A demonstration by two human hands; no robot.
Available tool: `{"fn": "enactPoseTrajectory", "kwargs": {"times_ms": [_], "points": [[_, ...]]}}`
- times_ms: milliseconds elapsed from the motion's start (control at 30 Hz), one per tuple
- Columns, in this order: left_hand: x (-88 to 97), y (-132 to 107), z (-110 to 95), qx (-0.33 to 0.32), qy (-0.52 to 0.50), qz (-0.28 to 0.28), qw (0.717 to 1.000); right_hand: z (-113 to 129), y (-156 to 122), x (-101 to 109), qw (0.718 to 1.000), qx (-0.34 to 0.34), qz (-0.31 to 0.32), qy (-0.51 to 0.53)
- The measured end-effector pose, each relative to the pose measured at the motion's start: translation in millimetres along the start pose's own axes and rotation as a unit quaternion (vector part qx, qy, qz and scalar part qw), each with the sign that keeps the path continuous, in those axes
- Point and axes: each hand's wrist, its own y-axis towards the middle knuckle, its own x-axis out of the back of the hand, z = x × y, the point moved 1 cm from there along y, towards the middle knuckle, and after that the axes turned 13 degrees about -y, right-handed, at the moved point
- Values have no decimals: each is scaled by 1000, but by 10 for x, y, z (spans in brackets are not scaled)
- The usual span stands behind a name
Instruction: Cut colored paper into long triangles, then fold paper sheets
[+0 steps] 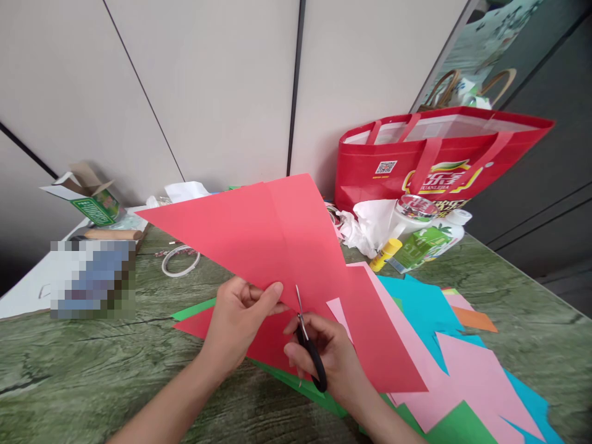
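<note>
A large sheet of red paper (259,234) is held up off the table, its lower edge pinched between the thumb and fingers of my left hand (245,314). My right hand (326,348) grips black-handled scissors (309,348), with the blades pointing up against the red paper near its lower edge. More red paper (379,333) lies below and behind my hands, over green sheets (296,382). A small pink paper piece (341,317) rests on it, just above my right hand.
Pink (485,376) and blue paper (416,308) lie at the right. Behind them are a yellow glue stick (386,254), a green carton (423,246), crumpled white tissue (372,222) and a red bag (444,154). At the left are a tape roll (180,261) and an open green box (95,206).
</note>
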Motion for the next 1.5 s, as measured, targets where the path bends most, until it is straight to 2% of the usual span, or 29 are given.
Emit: {"fn": "enactPoseTrajectory", "kwargs": {"times_ms": [533,800,967,1167,1333,1500], "points": [[-12,-13,-5,11,-27,-9,1000,-96,9,-10,1000,-9,-5,-25],[29,36,-188,6,-116,51,992,6,1,-28,999,-20,-15,-29],[97,119,-237,-11,-69,75,995,-29,14,-39,999,-19,-1,-34],[114,140,-179,15,-28,118,992,-60,42,-3,999,0,-5,-50],[142,144,-163,-1,-9,101,995,-49,48,19,1000,-1,15,-15],[129,115,-171,33,-27,103,994,-52,47,19,1000,-5,-1,-30]]}}
